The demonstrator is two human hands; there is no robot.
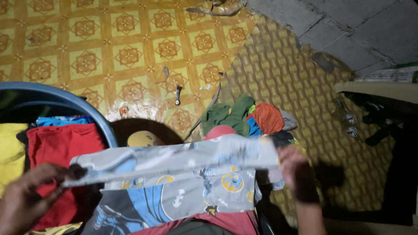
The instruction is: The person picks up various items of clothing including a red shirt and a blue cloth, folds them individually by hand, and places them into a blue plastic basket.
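The left hand [26,198] sits low at the left edge, fingers curled and pinched on one end of a grey printed cotton garment with blue and yellow cartoon patches [174,174]. The right hand [296,167] is raised at the same height with its back toward the camera, fingers closed over the other end — the cloth's folded top edge is stretched in a straight band between the two hands, and the rest hangs down toward the lower middle of the view.

Behind the left hand, a red folded cloth [61,148] lies beside a yellow cloth [11,150] inside a round blue-rimmed plastic basin [65,98]. Beyond the stretched garment, a loose heap of green, orange and blue clothes [248,117] rests on the yellow patterned vinyl floor [109,52].

At the right, near a dark shadowed area, two clear plastic bottles with small white-and-red labels [346,117] lie on the floor — their labels are too small to make out.
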